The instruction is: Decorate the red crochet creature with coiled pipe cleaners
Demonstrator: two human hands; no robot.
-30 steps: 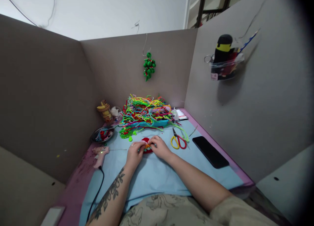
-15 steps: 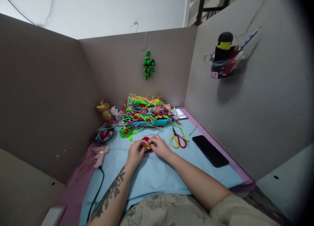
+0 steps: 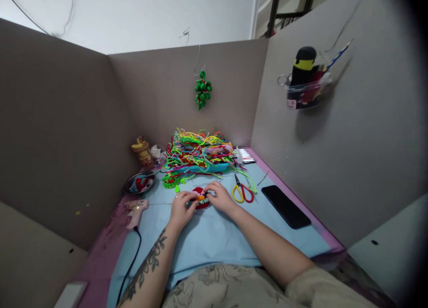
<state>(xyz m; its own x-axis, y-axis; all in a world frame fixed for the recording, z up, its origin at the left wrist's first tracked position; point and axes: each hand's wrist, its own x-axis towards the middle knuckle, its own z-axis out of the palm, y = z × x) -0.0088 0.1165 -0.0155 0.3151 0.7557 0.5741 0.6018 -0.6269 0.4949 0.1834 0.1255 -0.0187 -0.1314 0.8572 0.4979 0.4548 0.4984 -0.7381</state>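
Note:
Between my hands lies a small round red craft piece (image 3: 201, 203), with pink, orange and pale green bits on it. It looks fuzzy, like the pipe cleaners nearby. My left hand (image 3: 182, 208) grips its left edge with fingers and thumb bent together. At its upper right edge, the fingertips of my right hand (image 3: 220, 197) are pinched on it. The fingers hide both side edges of the piece. Yellow-and-red-handled scissors (image 3: 243, 192) lie to the right of my right hand. A pink glue gun (image 3: 136, 212) with a lit green light rests left of my left hand.
A blue tray (image 3: 214, 167) heaped with colourful pipe cleaners (image 3: 199, 149) stands behind. Left are a metal bowl (image 3: 129, 190), a green fuzzy piece (image 3: 171, 180) and a brown-yellow cup (image 3: 143, 152). A black phone (image 3: 286, 207) lies right. Grey partitions (image 3: 160, 89) enclose the table.
My hands have moved slightly apart, my left hand a little to the left, so more of the red piece and its orange middle shows.

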